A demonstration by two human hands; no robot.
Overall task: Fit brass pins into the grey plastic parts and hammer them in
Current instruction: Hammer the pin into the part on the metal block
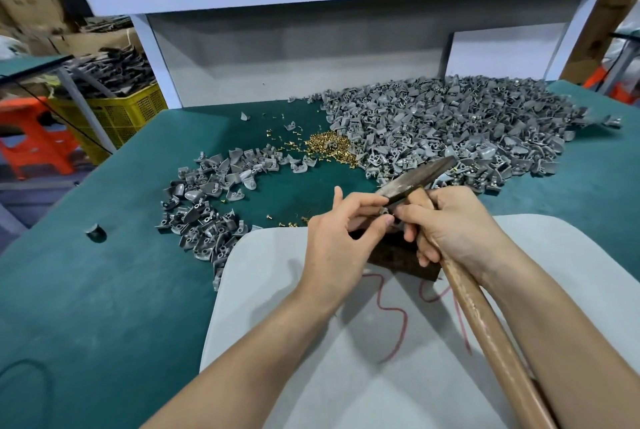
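My right hand point(446, 224) grips a hammer's wooden handle point(485, 328) just below its dark metal head point(414, 179). My left hand point(341, 238) pinches a small grey plastic part point(385, 211) right under the hammer head, above a dark block point(398, 257). The part is mostly hidden by my fingers, and I cannot tell whether a pin is in it. A heap of brass pins point(329, 146) lies on the green mat ahead. A big pile of grey parts point(460, 127) spreads to the right, a smaller one point(204, 200) to the left.
The dark block rests on a pale grey board point(263, 290) with red scribbles. A few loose pins point(287, 222) lie near the board's far edge. A small dark cylinder point(95, 232) stands at left. White shelving rises behind, and a yellow crate point(121, 113) sits off the table's left side.
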